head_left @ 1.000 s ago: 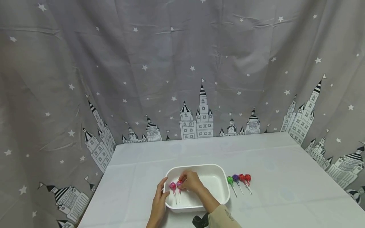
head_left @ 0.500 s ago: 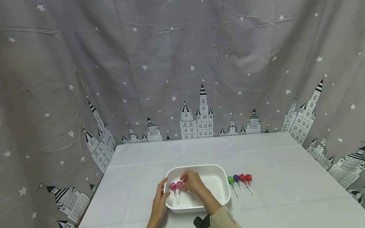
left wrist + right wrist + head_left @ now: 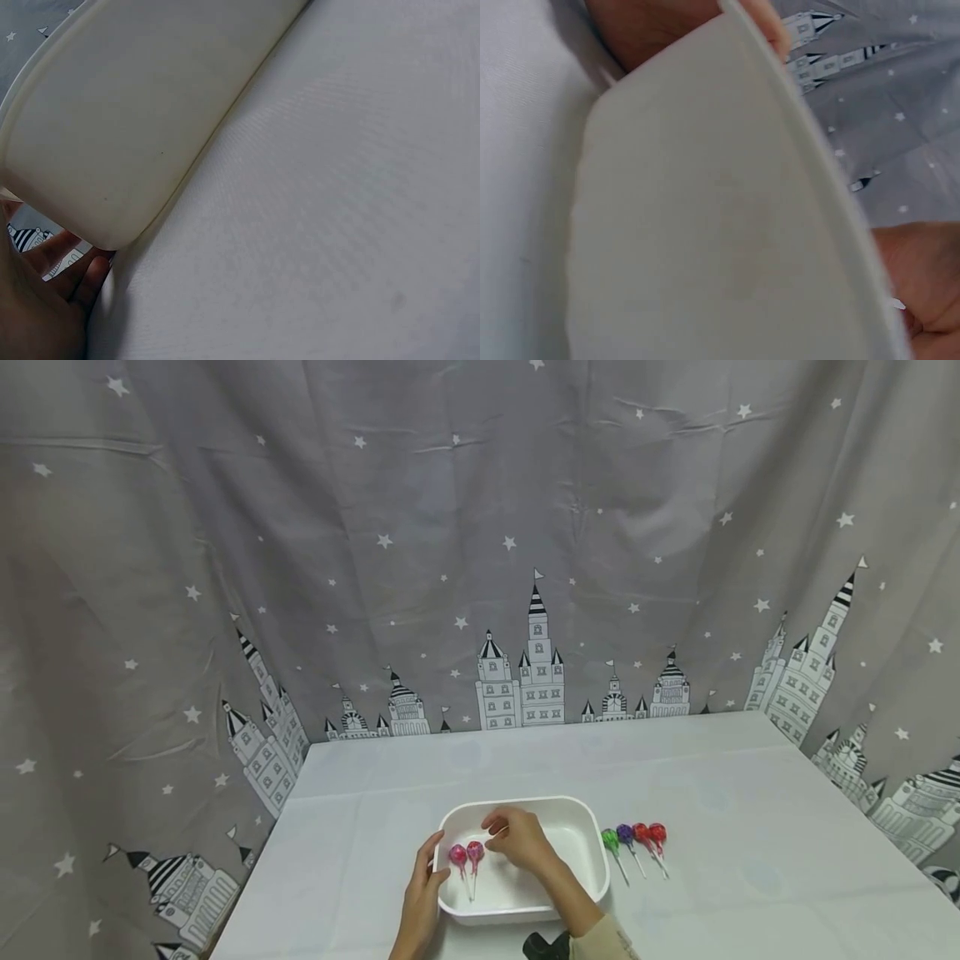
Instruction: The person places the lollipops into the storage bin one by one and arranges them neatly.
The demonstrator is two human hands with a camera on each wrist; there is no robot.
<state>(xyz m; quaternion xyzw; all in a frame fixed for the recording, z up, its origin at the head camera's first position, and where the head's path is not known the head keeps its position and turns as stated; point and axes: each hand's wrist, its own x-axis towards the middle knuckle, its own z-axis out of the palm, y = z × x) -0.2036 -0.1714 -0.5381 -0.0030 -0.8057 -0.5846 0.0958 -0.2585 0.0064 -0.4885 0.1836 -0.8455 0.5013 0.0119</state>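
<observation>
A white rectangular plastic tray [image 3: 525, 912] sits on the table near the person. Two pink-red wrapped lollipops lie side by side in its left part, the left lollipop [image 3: 458, 855] and the right lollipop [image 3: 476, 851], sticks toward the person. My left hand [image 3: 422, 897] grips the tray's left end, thumb at the rim and fingers along the outside; the left wrist view shows its fingers [image 3: 64, 262] by the tray's lower corner. Over the tray, just right of the lollipops, hovers my right hand [image 3: 521, 841], fingers loosely bent and holding nothing. The tray wall partly hides it in the right wrist view.
Right of the tray, several more lollipops lie in a row on the white table [image 3: 720, 860]: a green lollipop [image 3: 610, 839], a purple lollipop [image 3: 625, 835] and red lollipops [image 3: 657, 834]. A grey curtain [image 3: 420, 568] printed with castles and stars hangs behind the table.
The right hand has let go of the second lollipop and moved slightly right, away from it. That lollipop now lies beside the first. The left hand keeps its place on the tray.
</observation>
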